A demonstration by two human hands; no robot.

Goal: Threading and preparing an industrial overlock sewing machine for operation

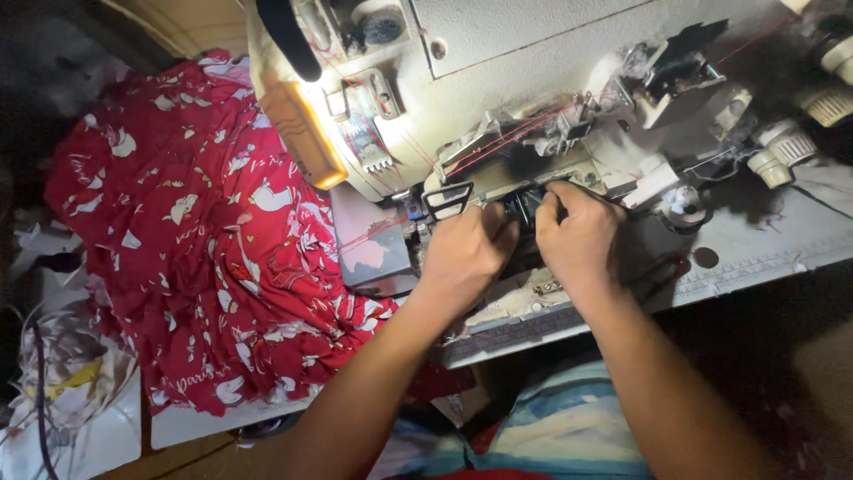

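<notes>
Both my hands reach into the front of a cream industrial sewing machine. My left hand is curled, its fingers pinched at the dark opening under the threaded parts. My right hand is beside it, fingertips pressed into the same dark gap. What the fingers hold is hidden. Red thread runs across the machine's looper area just above my hands.
A heap of red fabric printed with white shapes covers the table to the left. The machine's lamp glows orange-yellow. Thread tension knobs sit at the right. A white table edge with a ruler strip runs to the right. Scraps lie at far left.
</notes>
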